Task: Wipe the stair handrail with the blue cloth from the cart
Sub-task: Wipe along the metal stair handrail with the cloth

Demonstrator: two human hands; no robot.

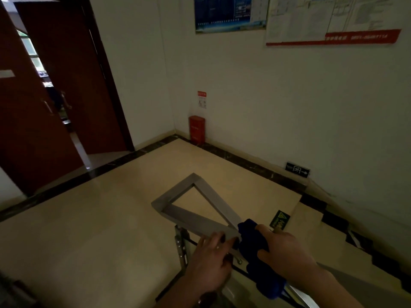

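A: Where's the blue cloth (255,238)?
B: Near right, bunched on the handrail (191,215). It sits at the corner where the two near bars of the metal triangle meet, and more cloth hangs down along the rail toward the near edge.

A: Right hand (282,252)?
B: On top of the cloth, fingers (262,230) curled round it, gripping cloth against the rail.

A: Left hand (211,261)?
B: Just left of the cloth, resting on the near bar. Fingers (219,237) loosely spread, narrow gap, dark nails. Holding nothing that I can see; fingertips touch the rail.

A: Handrail shape?
B: Flat grey metal, closing in a triangular loop, apex pointing far. A metal post (181,245) drops under the near left corner.

A: Surroundings?
B: Beige landing floor (89,218) with dark border. Stairs (333,236) descend on the right. A red box (196,128) stands in the far corner against the white wall (289,96). Brown double doors (66,85) far left, one ajar. Posters (231,13) high on the wall, an exit sign (297,169) low near the skirting.
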